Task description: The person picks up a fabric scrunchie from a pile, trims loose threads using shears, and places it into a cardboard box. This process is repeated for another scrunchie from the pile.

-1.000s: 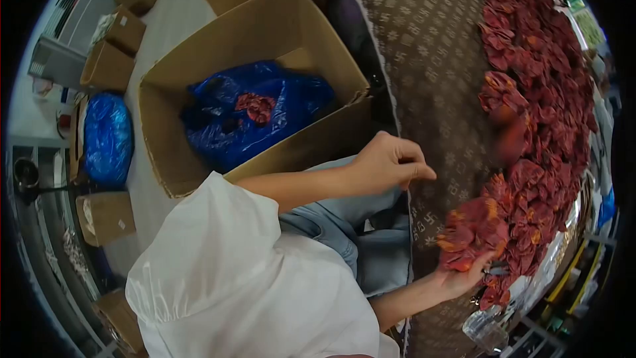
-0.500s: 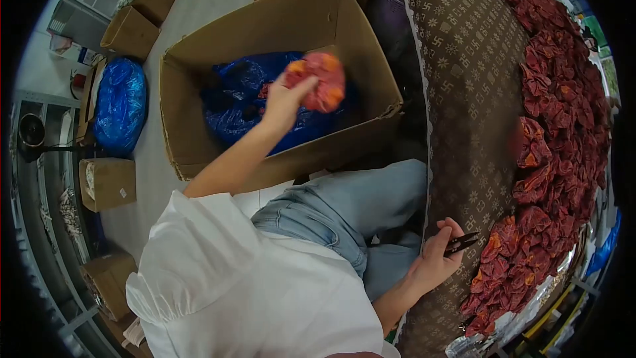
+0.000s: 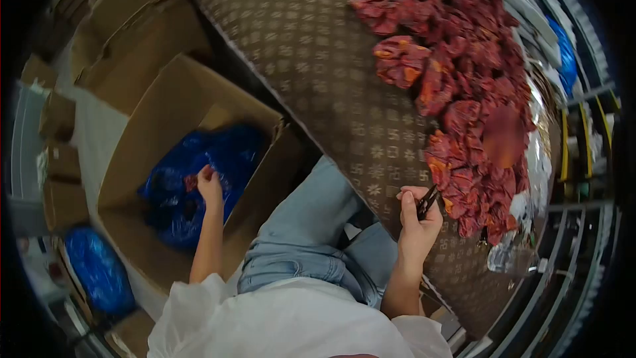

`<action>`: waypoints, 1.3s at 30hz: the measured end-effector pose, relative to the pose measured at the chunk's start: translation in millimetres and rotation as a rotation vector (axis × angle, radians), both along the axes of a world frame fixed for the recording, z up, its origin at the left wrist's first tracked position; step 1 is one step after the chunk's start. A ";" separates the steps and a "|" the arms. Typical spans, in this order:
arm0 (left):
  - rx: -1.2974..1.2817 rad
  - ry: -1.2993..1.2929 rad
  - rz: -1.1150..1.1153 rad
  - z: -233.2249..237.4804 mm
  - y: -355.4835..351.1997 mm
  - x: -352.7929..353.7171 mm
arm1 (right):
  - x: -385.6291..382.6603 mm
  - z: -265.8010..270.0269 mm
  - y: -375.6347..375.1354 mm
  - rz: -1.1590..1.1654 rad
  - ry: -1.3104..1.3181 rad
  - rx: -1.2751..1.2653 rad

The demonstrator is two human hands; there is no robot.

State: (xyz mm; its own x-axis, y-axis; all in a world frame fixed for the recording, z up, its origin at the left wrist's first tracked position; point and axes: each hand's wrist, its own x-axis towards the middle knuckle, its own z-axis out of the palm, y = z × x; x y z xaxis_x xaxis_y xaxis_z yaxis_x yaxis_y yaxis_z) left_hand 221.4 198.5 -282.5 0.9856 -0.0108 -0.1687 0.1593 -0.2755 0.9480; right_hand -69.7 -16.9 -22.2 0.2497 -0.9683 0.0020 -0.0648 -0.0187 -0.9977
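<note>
Lower left, my left hand (image 3: 210, 185) curls over the bag (image 3: 232, 152) in the box (image 3: 165, 99), and I cannot tell its grip; my right hand (image 3: 416, 225) clamps snips (image 3: 427, 200), best held tips clear of the pile (image 3: 464, 59).

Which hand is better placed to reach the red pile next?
Probably right: right hand, holding snips, is beside the red pile; left hand is in the cardboard box, on the blue bag.

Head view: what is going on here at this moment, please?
A seated person works with both hands. The left hand reaches into the cardboard box, down on the blue plastic bag. The right hand holds small black snips at the edge of a pile of red fabric pieces on the patterned table.
</note>
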 end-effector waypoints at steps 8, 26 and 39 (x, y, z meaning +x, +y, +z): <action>-0.894 -0.913 -0.932 319.6 -108.7 -111.9 | -68.3 -13.9 -43.8 -0.364 0.058 -0.249; -0.909 -0.947 -1.082 312.2 -92.9 -233.2 | -84.7 -9.5 -40.5 -0.268 0.423 -0.581; -0.962 -0.943 -1.184 304.8 -148.4 -226.6 | -124.6 -3.5 -46.6 -0.463 -0.754 -0.132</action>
